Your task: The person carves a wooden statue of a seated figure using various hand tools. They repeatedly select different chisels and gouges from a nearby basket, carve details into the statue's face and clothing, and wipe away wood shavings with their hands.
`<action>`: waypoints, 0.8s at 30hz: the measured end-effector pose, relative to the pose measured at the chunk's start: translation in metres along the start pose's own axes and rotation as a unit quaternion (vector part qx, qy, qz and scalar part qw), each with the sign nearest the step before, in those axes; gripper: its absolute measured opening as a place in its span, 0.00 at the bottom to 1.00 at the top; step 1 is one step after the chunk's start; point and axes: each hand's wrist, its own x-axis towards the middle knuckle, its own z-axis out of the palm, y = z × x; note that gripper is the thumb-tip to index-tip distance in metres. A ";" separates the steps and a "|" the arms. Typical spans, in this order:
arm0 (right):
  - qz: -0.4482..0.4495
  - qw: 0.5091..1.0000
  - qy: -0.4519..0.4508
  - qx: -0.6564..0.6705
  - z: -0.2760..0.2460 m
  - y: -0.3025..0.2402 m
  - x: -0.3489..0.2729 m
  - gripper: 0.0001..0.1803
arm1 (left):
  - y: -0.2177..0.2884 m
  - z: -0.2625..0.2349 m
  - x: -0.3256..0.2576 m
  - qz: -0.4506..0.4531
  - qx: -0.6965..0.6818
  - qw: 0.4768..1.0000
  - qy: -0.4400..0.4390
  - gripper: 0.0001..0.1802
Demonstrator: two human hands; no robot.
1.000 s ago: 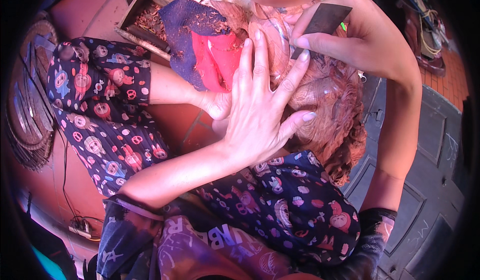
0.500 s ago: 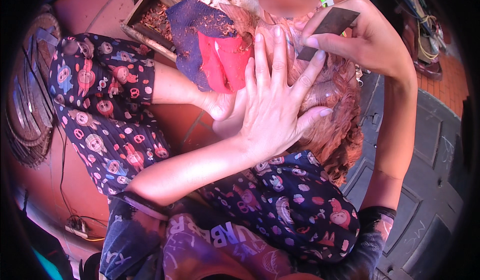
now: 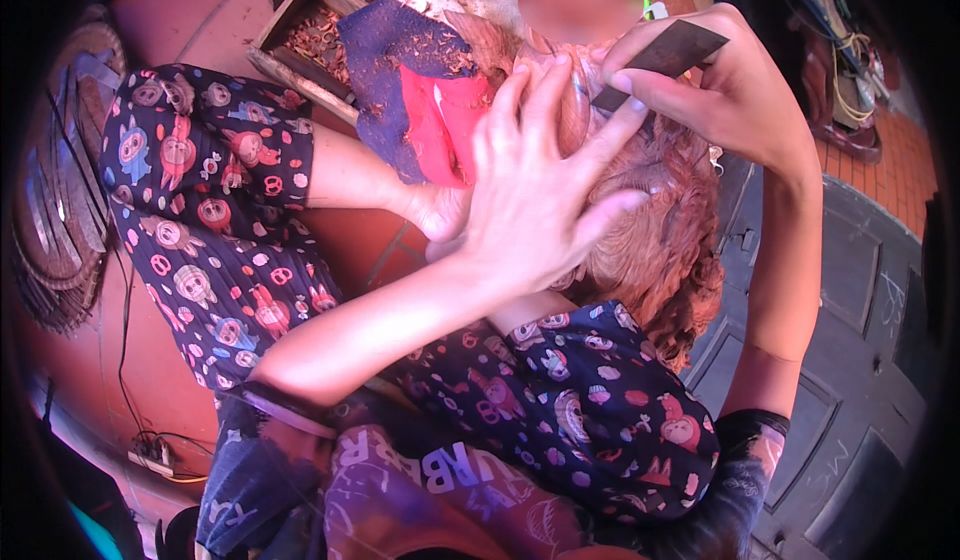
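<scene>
Between my legs lies a reddish-brown wood carving [image 3: 655, 230] with wavy grooves down its right side. My right hand [image 3: 715, 90] pinches a flat, dark metal scraper [image 3: 680, 48] between thumb and fingers. The scraper is tilted, and its lower end meets the upper part of the carving. Spread over the carving's left side is my left hand [image 3: 525, 185], fingers apart. Its index fingertip reaches the scraper's lower end, close to my right thumb. A red cloth [image 3: 440, 125] and a dark blue cloth [image 3: 375, 55] sprinkled with shavings lie left of the carving.
A wooden tray [image 3: 300, 85] with shavings stands at the upper left. Several long metal tools [image 3: 60, 180] rest on a round woven stand at the far left. A grey panelled board [image 3: 830, 360] lies at the right. A power strip [image 3: 152, 460] with cables is on the tiled floor.
My left hand has slid a little left and its fingers are more bent. The scraper and my right hand have shifted slightly up and to the right.
</scene>
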 end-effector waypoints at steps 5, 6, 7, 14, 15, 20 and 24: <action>0.145 0.987 -0.053 0.031 -0.010 -0.006 0.001 0.07 | -0.033 -0.047 0.058 0.088 -0.089 0.992 0.003 0.10; 0.134 0.990 -0.047 0.028 -0.013 -0.011 0.004 0.07 | -0.036 -0.056 0.071 0.115 -0.063 0.990 -0.041 0.11; 0.118 0.992 -0.037 0.003 -0.013 -0.021 0.007 0.06 | -0.036 -0.064 0.082 0.141 -0.038 0.985 -0.088 0.12; 0.061 0.997 -0.048 0.007 -0.015 -0.033 0.012 0.06 | -0.032 -0.074 0.107 0.205 -0.037 0.967 -0.146 0.21; 0.068 0.997 -0.041 -0.022 -0.013 -0.035 0.011 0.06 | -0.035 -0.070 0.107 0.205 -0.022 0.968 -0.141 0.21; 0.068 0.997 -0.037 -0.004 -0.011 -0.030 0.010 0.06 | -0.036 -0.062 0.097 0.220 0.052 0.968 -0.110 0.19; 0.029 0.990 0.008 -0.137 -0.001 -0.041 0.006 0.08 | -0.030 -0.067 0.094 0.216 0.026 0.970 -0.112 0.18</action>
